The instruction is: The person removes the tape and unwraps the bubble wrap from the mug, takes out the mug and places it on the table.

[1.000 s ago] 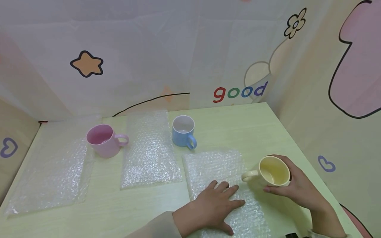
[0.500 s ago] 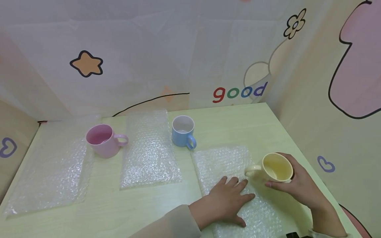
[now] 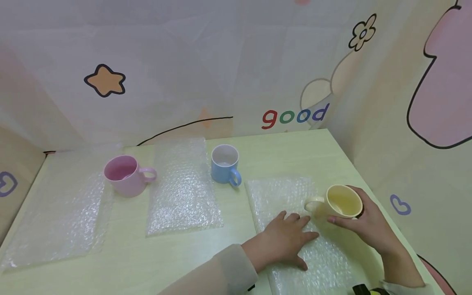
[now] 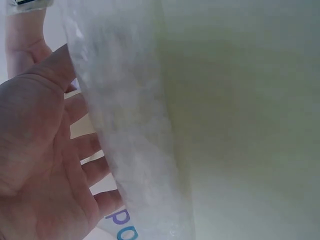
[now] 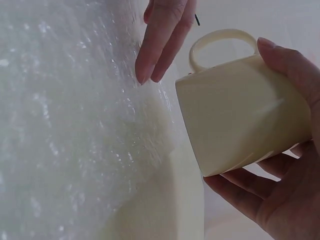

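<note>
My left hand (image 3: 285,239) lies with spread fingers on a bubble wrap sheet (image 3: 280,190) at the right of the table; its fingertips touch the sheet in the left wrist view. To its right, my right hand (image 3: 372,223) grips a yellow mug (image 3: 344,200) around the body, thumb on the near side. The mug's handle points left, and the mug is held above the table beside the wrap. In the right wrist view the yellow mug (image 5: 245,115) appears with its handle free of the fingers, and the left fingertips (image 5: 150,70) show near the wrap.
A blue mug (image 3: 225,166) stands behind the right sheet. Further left, a pink mug (image 3: 127,178) stands between a middle bubble wrap sheet (image 3: 184,192) and a left bubble wrap sheet (image 3: 55,217). Printed cloth (image 3: 184,61) hangs behind the table (image 3: 177,262).
My left hand has slid the bubble wrap sheet to the right and slightly away. The right hand has lifted the yellow mug a little further back. The blue and pink mugs stay put.
</note>
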Available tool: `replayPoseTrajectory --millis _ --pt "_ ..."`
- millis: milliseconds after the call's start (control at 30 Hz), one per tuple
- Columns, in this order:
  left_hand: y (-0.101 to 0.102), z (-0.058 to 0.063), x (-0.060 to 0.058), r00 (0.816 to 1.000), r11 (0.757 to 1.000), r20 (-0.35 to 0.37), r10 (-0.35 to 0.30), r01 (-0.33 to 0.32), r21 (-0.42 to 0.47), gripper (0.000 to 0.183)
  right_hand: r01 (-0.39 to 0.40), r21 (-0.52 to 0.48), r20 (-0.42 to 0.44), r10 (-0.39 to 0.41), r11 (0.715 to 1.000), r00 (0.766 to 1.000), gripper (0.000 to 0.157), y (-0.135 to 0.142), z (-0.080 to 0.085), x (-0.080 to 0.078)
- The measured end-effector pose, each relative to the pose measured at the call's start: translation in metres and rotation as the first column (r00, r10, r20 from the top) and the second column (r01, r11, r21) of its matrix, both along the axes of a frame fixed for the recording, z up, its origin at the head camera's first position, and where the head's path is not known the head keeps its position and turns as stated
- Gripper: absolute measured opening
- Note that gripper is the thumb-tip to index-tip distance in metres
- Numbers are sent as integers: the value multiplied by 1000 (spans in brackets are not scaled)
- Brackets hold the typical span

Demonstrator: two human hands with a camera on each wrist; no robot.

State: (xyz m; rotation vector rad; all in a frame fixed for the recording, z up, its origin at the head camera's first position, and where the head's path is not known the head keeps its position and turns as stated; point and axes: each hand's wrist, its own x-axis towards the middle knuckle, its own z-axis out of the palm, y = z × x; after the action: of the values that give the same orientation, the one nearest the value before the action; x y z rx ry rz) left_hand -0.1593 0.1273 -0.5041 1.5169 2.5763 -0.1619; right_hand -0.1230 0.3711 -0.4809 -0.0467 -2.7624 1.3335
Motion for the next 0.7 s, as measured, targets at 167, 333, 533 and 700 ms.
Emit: replayPoseTrajectory --millis 167,333,533,700 --pt "0 -1 -13 997 999 58 42 -43 15 85 24 -15 -9 -24 1000 1000 79 3 -2 -7" --pt "-3 2 -26 994 997 69 79 -79 0 80 21 -46 -26 -22 999 999 77 4 -5 -13" --pt "-7 5 -39 986 990 94 138 -138 -6 73 69 -22 -25 -69 997 997 76 5 -7 -24" --pt "-12 5 -47 977 983 111 181 -184 14 67 118 -1 -21 -118 993 993 79 6 -9 -33"
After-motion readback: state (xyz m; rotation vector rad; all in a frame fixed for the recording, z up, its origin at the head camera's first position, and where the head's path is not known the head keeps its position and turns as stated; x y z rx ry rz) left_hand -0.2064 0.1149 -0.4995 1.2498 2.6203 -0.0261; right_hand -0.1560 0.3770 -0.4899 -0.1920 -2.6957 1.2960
